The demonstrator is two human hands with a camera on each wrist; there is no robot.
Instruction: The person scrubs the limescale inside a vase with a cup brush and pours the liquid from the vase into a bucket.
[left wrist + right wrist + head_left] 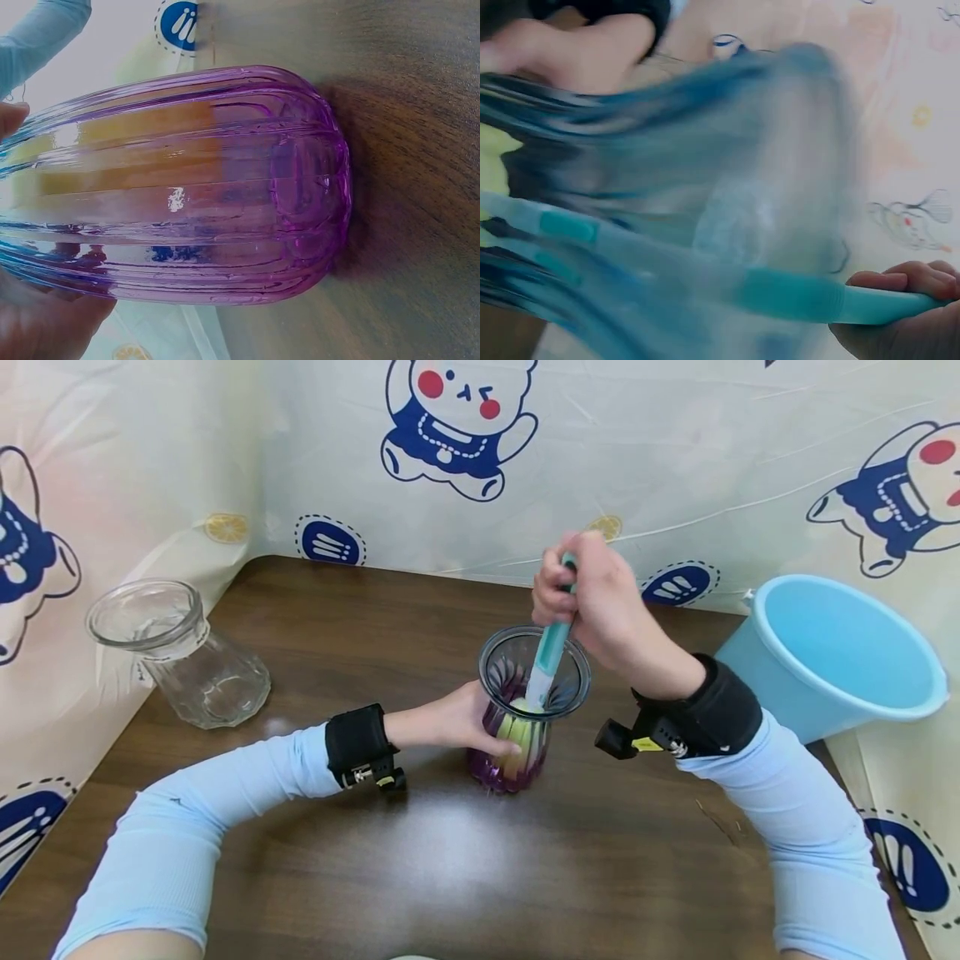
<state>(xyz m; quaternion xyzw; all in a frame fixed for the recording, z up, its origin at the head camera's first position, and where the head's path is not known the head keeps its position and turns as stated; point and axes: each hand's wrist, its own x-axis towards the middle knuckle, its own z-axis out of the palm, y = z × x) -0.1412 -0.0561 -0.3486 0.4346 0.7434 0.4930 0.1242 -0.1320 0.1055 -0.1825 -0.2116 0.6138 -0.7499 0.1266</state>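
A ribbed glass vase, purple low down and bluish grey towards its rim, is at the middle of the table. My left hand grips it round the side, the thumb across its front. In the left wrist view the purple base shows close to the wood. From above, my right hand holds the teal-and-white handle of a bottle brush. Its yellow-green sponge head is down inside the vase. The right wrist view is blurred, but shows fingers round the teal handle.
At the left stands a clear glass vase with a wide rim. A light blue bucket is at the right edge of the brown table. Patterned sheeting hangs behind and at the sides. A sliver of something white shows at the bottom edge.
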